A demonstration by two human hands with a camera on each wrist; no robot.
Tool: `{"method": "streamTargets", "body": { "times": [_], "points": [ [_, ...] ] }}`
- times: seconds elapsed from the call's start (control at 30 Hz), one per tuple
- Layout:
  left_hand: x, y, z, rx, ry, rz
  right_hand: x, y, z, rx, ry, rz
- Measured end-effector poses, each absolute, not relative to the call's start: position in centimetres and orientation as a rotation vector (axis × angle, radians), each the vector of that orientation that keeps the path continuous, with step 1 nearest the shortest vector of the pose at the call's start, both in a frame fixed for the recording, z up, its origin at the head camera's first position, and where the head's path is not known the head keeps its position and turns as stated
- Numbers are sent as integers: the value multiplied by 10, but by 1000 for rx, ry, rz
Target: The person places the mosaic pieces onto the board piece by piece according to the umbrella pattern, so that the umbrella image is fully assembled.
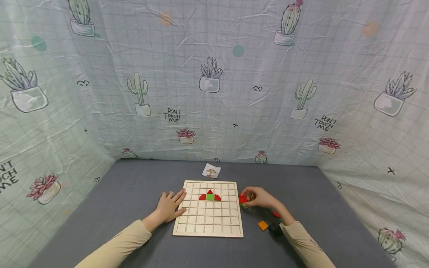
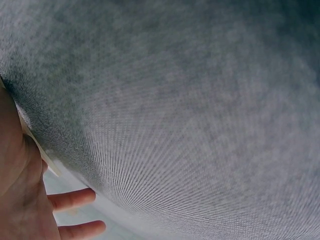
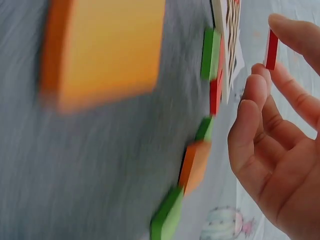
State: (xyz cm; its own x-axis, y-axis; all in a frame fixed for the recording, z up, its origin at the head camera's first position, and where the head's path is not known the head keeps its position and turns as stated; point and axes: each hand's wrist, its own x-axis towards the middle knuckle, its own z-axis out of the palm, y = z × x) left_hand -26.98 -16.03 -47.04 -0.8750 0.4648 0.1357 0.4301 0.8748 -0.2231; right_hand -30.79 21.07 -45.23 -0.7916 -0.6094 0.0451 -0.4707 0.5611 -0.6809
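Red piece [image 3: 271, 49]: thin, straight-edged; right hand [image 1: 260, 197] pinching it, left hand [image 1: 166, 206] spread on board [image 1: 209, 219].

You can read "DON'T TOUCH ME" on the cactus-print cloth backdrop [image 1: 214, 104]: twice whole, once cut off leftmost.

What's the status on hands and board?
Left hand on grid board, left edge. Right hand pinching red piece. Four pieces on board. Loose pieces beside right edge, possibly in the way.
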Motion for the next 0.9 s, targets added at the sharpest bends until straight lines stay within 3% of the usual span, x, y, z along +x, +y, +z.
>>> {"method": "streamTargets", "body": {
  "times": [0.9],
  "points": [
    [-273,-161,-475,-685,-2834,344,-307,94,-460,-795,2626,-1225]
  ]
}}
